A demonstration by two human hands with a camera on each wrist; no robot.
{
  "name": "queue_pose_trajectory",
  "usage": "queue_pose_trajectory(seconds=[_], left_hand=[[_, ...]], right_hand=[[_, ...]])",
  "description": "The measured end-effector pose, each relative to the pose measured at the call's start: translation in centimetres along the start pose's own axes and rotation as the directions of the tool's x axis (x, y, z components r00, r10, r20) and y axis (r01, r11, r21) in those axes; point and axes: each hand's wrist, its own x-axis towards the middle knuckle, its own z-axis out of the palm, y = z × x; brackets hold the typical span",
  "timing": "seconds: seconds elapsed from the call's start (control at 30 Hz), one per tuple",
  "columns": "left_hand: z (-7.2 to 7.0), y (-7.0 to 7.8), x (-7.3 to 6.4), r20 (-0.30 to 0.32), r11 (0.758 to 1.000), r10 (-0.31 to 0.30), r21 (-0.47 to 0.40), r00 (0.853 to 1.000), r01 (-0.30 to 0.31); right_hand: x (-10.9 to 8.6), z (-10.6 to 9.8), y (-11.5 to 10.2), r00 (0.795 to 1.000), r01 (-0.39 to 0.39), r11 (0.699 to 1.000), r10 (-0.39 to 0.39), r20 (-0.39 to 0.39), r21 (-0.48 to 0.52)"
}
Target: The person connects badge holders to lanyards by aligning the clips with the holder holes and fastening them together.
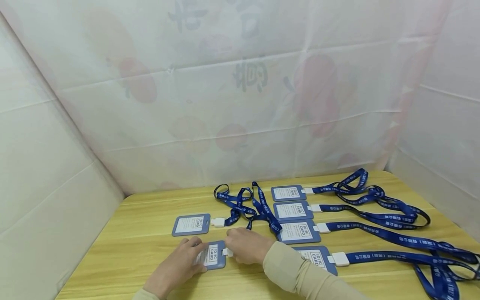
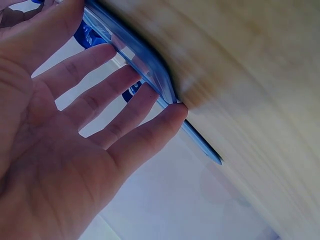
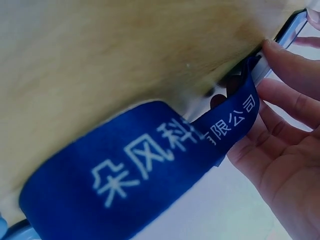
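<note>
In the head view my left hand (image 1: 183,260) holds a blue ID card holder (image 1: 216,255) by its left part, thumb at the near edge and fingers at the far edge. My right hand (image 1: 247,246) pinches the white clip (image 1: 227,252) of a lanyard at the holder's right end. Whether the clip is hooked through the slot, I cannot tell. In the right wrist view the blue lanyard strap (image 3: 145,165) with white lettering runs from that hand's fingers. The left wrist view shows fingertips along the edge of the holder (image 2: 150,60).
Behind the hands lies another card holder (image 1: 191,224), its white lanyard clip (image 1: 218,222) just beside it. Several holders with clipped lanyards form a column on the right, from the far holder (image 1: 288,193) to the near one (image 1: 316,257), partly under my right sleeve. Cloth walls (image 1: 240,104) enclose the wooden table (image 1: 131,233).
</note>
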Motion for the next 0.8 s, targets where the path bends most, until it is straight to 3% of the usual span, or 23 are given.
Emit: queue_pose_trajectory(seconds=[0.8], left_hand=[[0.09,0.08,0.11,-0.018,1.000,0.010,0.019,1.000,-0.010]], right_hand=[[0.31,-0.23,-0.62,0.999,-0.028,1.000,0.028,0.027,0.000]])
